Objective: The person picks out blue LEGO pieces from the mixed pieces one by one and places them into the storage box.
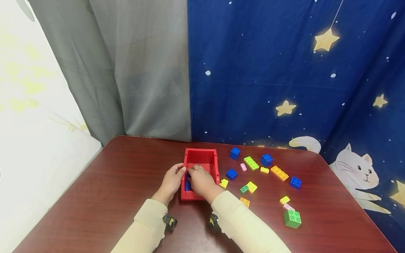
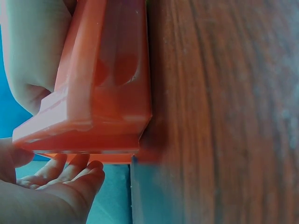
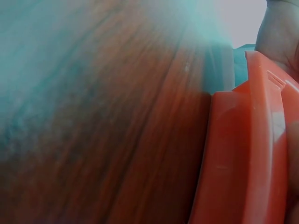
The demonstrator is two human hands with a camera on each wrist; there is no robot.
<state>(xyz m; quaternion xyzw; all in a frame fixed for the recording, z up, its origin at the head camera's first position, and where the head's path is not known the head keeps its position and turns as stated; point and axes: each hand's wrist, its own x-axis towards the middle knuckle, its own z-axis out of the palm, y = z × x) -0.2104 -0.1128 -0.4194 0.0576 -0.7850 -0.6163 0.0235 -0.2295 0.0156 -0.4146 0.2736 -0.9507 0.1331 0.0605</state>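
Note:
A red open-topped plastic box [image 1: 200, 156] stands on the table. My left hand [image 1: 171, 181] grips its left wall, with the thumb up at the rim and the fingers against the outside, as the left wrist view shows. Inside the box, my right hand [image 1: 203, 181] reaches down toward the left wall, over blue studded bricks [image 1: 188, 185] that lie along that side. Its fingertips are hidden by the hand itself, and I cannot tell whether they pinch a brick. The right wrist view shows mostly the outer wall of the box [image 3: 229, 158].
Loose toy bricks lie scattered right of the box, among them a yellow brick [image 1: 223, 183] beside its wall, a blue brick [image 1: 231, 174], an orange brick [image 1: 280, 173] and a tall green brick [image 1: 292, 219]. A curtain [image 1: 246, 88] hangs behind the brown table [image 1: 126, 196].

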